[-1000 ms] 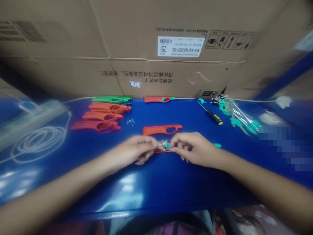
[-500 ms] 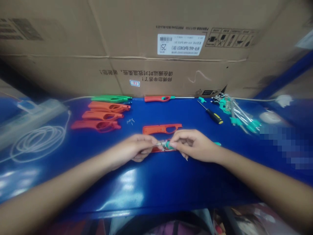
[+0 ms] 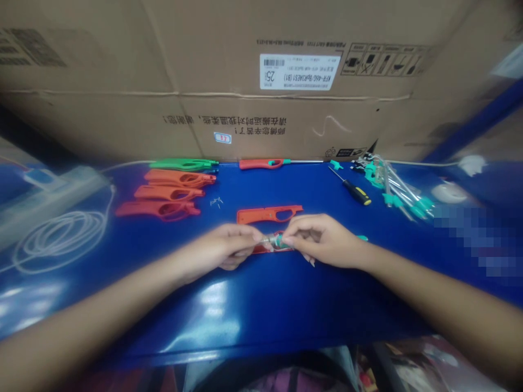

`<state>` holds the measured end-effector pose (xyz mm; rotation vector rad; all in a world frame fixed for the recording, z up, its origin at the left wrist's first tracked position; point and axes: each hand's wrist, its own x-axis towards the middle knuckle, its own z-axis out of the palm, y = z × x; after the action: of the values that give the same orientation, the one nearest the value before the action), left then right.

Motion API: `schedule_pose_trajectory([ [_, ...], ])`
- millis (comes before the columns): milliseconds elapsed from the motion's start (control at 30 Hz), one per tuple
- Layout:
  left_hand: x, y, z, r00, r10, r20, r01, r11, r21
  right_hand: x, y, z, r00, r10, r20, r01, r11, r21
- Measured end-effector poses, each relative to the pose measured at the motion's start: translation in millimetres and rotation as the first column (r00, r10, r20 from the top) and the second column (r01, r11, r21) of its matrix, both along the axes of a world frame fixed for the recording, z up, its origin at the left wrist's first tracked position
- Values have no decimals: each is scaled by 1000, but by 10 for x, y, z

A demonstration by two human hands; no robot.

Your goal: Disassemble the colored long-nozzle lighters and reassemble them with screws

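My left hand is closed, thumb and forefinger pinching a small clear part with a metallic end. Facing it, my right hand pinches a teal plastic piece, its far end hidden by the fingers. Both parts meet over a red lighter shell half lying on the blue table, largely covered by my hands. A teal tip shows beyond my right hand. Just behind lies another red lighter shell half, its inside facing up.
Orange-red lighter shells and a green one lie at left, near small screws. Behind are a red long-nosed lighter, a screwdriver and metal tubes with teal parts. A coiled white cable and cardboard border the table.
My right fingers have shifted slightly and lie flatter over the teal piece, which shows lower over the shell. Both hands keep their pinch. The view has moved a little.
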<state>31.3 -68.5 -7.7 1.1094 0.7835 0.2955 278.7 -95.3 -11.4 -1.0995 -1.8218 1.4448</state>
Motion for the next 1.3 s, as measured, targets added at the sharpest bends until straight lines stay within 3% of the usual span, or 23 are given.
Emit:
schedule_pose_trajectory([
  [1300,34,-36,44,997,-21,-70,28,996,87,8,9,-18,1000,15,1,-15,1000,-16],
])
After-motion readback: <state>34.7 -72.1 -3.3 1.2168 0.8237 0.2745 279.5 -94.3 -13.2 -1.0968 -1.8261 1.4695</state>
